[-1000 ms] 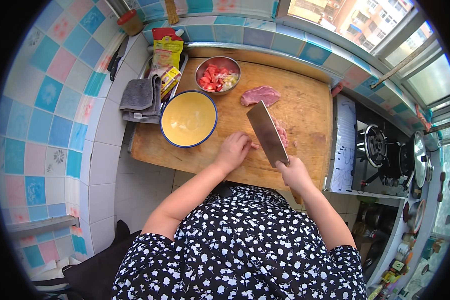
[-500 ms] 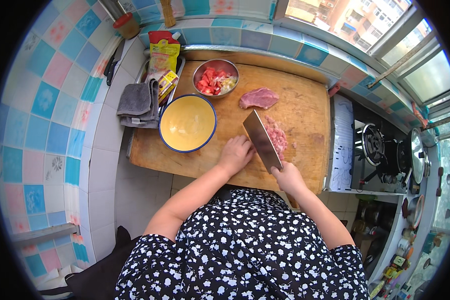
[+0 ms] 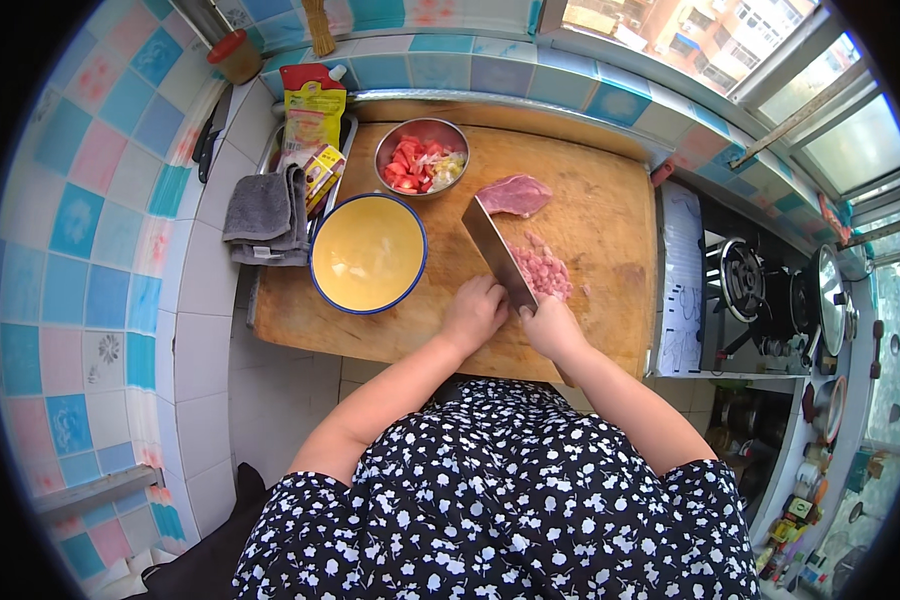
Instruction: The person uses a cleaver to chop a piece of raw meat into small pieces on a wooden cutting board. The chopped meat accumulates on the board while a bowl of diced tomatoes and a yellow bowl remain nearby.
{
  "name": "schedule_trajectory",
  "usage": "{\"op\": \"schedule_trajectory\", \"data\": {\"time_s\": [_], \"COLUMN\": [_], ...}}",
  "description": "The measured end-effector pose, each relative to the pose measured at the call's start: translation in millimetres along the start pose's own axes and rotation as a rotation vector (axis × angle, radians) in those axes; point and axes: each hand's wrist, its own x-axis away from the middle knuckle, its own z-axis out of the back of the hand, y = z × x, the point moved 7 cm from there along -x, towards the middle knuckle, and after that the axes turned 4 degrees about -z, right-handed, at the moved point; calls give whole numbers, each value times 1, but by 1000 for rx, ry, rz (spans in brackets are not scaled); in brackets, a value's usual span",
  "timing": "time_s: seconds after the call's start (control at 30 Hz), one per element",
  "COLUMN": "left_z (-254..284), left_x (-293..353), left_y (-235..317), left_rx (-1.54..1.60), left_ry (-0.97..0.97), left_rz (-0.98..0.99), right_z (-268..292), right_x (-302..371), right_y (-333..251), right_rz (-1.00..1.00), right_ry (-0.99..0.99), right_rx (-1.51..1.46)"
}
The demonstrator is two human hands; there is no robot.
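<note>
My right hand (image 3: 552, 328) is closed round the handle of a cleaver (image 3: 500, 256), whose broad blade points away from me and to the left. Against the blade's right side lies a heap of diced pink meat (image 3: 542, 270). My left hand (image 3: 475, 310) rests on the wooden cutting board (image 3: 610, 235) just left of the blade, its fingers curled in; whatever may be under them is hidden. Beyond the cleaver's tip sits an uncut slab of raw meat (image 3: 515, 194).
Left on the board stand a blue-rimmed yellow bowl (image 3: 368, 255) and a metal bowl (image 3: 382, 157) holding cut tomato and pale chopped pieces. A grey towel (image 3: 267, 215) and a yellow pouch (image 3: 315, 112) lie beside them. To the right is a gas stove (image 3: 742, 280).
The cleaver and my right hand have shifted left, closer to my left hand. The diced meat shows more on the blade's right. The whole view has shifted slightly.
</note>
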Motion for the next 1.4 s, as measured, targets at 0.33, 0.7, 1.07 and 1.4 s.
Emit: {"op": "schedule_trajectory", "data": {"time_s": [0.33,0.7,1.07,1.4], "left_z": [16,19,12,3], "left_x": [-9,-8,-6,1], "left_y": [8,-6,-1,20], "left_rx": [21,97,-30,13], "left_ry": [20,24,52,-10], "left_rz": [-47,171,4,-66], "right_z": [25,47,28,10], "right_x": [-12,29,27,-10], "right_y": [31,23,21,-17], "right_rz": [-9,71,36,53], "right_ry": [36,14,-76,29], "right_rx": [-152,-45,173,133]}}
